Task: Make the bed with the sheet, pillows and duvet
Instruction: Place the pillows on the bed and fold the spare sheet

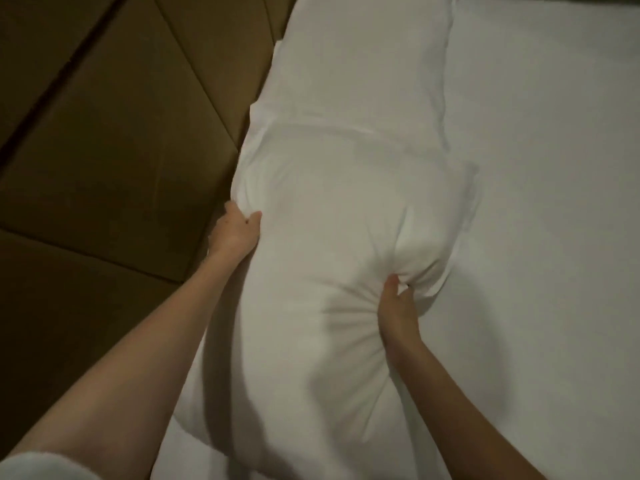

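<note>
Left hand [235, 230] with fingers curled into the edge of the near pillow [346, 254] on the headboard side, probably to keep it pressed against the brown padded headboard [114, 150]; right hand [394, 306] pinching a bunch of pillow fabric at the opposite edge, seemingly to square it. Farther along, a second pillow [363, 64] in line with the first. Underneath and to the right, smooth white sheet [554, 237]; no duvet in view, dim room.
</note>
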Demonstrator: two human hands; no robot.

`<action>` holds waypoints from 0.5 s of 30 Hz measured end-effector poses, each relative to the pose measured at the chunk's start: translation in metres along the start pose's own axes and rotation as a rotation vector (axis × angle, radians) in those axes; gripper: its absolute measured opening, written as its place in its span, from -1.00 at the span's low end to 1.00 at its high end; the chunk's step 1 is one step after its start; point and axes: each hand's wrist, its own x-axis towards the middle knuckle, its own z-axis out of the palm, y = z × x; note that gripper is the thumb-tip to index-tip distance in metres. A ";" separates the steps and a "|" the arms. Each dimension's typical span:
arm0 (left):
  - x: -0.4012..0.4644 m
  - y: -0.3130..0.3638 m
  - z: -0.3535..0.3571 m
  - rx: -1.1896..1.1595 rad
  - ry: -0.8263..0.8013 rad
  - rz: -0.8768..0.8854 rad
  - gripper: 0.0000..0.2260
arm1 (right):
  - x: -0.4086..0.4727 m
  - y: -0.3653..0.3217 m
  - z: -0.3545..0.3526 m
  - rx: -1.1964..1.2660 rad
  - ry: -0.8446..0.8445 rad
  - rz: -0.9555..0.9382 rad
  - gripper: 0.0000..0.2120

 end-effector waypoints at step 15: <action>-0.092 -0.170 0.017 -0.388 -0.380 -0.287 0.04 | -0.073 0.078 -0.041 -0.389 0.004 -0.271 0.15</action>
